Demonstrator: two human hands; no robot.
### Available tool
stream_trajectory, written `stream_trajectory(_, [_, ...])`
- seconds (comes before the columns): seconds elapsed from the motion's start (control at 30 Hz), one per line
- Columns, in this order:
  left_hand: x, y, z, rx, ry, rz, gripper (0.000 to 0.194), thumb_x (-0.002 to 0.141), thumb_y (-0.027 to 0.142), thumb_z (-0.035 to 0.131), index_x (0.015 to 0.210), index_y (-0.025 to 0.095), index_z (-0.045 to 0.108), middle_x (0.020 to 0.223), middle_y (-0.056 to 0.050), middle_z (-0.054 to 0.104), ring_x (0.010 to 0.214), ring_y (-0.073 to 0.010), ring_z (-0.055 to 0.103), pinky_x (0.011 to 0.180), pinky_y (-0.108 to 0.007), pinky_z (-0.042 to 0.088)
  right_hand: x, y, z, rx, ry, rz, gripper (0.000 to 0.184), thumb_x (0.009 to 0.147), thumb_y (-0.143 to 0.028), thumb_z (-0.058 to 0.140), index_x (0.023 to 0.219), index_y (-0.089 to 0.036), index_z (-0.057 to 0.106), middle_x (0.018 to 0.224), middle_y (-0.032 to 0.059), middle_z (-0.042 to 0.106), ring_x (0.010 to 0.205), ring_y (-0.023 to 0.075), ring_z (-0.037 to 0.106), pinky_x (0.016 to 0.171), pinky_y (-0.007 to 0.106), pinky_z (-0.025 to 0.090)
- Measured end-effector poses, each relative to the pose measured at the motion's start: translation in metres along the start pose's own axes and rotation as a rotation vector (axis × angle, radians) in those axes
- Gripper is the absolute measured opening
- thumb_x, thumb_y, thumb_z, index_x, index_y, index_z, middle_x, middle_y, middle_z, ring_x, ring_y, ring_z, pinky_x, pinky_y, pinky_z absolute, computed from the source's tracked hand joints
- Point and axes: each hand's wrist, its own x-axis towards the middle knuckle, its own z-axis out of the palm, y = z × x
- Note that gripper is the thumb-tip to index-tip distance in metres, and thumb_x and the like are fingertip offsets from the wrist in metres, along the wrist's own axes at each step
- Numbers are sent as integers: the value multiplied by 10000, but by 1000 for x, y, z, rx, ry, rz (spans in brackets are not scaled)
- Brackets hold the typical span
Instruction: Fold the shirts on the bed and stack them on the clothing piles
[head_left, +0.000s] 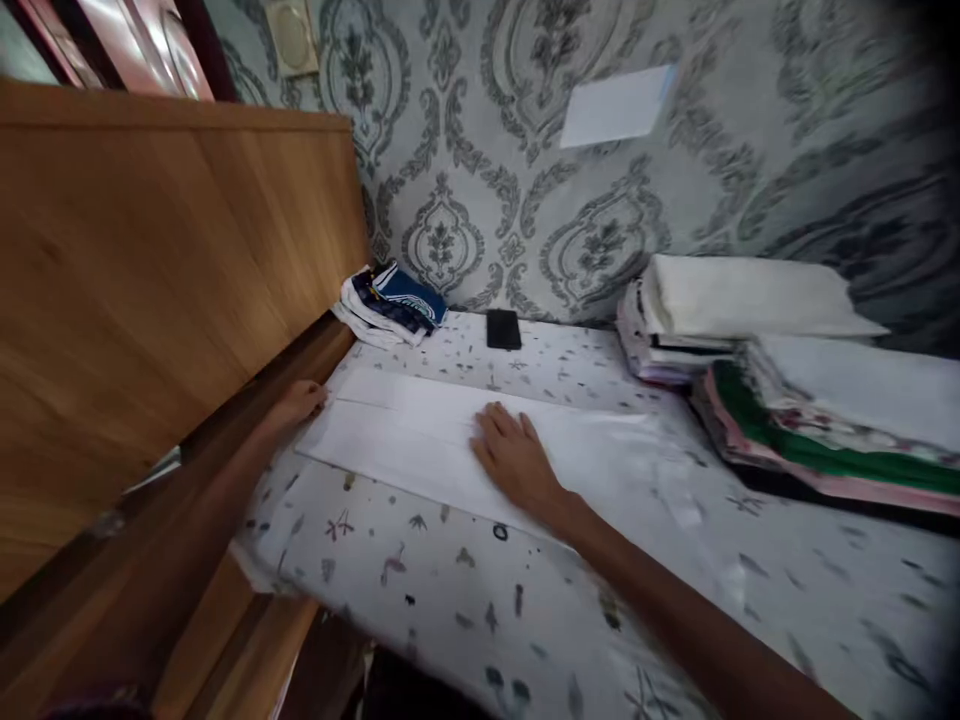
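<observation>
A long white folded cloth lies flat across the patterned bedsheet, its right end rumpled and slightly sheer. On its middle rests my right hand, palm down with the fingers stretched out. At the cloth's far left end, my left hand has its fingers curled together at the edge, seemingly pinching it; the fingertips are small and partly hidden. Thin fold lines run along the left half of the cloth.
Stacks of folded fabric and folded clothes stand at the right. Folded blue and white clothes and a black flat object lie near the wall. A wooden panel borders the left side.
</observation>
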Motion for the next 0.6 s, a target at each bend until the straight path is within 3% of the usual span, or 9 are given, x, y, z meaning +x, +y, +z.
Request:
stream_trajectory(0.13, [3, 10, 3, 126, -8, -43, 327, 833, 428, 537, 626, 176, 570, 634, -54, 635, 667, -208, 642, 562, -261, 422, 1, -26, -2, 107, 12, -96, 524, 1006, -324, 323, 1444, -76, 471, 1573, 183, 359, 1488, 287, 262, 1206, 508, 201])
stream_trajectory(0.27, [4, 26, 10, 247, 26, -65, 378, 842, 504, 554, 703, 160, 621, 830, -139, 718, 899, -302, 687, 654, -300, 455, 1, -46, 1, 268, 41, -154, 485, 988, -293, 378, 1413, -97, 509, 1560, 190, 381, 1477, 286, 289, 1192, 503, 245])
stream_trajectory(0.37, [0, 34, 15, 302, 32, -80, 379, 841, 507, 562, 740, 150, 640, 921, -173, 729, 962, -333, 686, 703, -329, 470, 1, -52, 5, 445, 101, -172, 452, 967, -267, 423, 1375, -118, 551, 1528, 187, 432, 1453, 291, 340, 1169, 505, 295])
stream_trajectory(0.47, [-5, 38, 19, 326, 44, -73, 306, 807, 443, 609, 703, 156, 631, 922, -177, 727, 980, -345, 679, 721, -342, 475, 2, -55, 5, 708, 166, -129, 403, 943, -267, 475, 1303, -144, 610, 1479, 172, 500, 1402, 287, 421, 1142, 488, 347])
stream_trajectory(0.6, [-8, 43, 22, 268, 56, -59, 175, 777, 323, 613, 704, 164, 613, 822, -119, 713, 851, -282, 691, 650, -300, 471, 8, -62, -2, 1258, 160, 54, 300, 919, -302, 535, 1153, -182, 680, 1272, 129, 661, 1211, 259, 598, 1056, 434, 445])
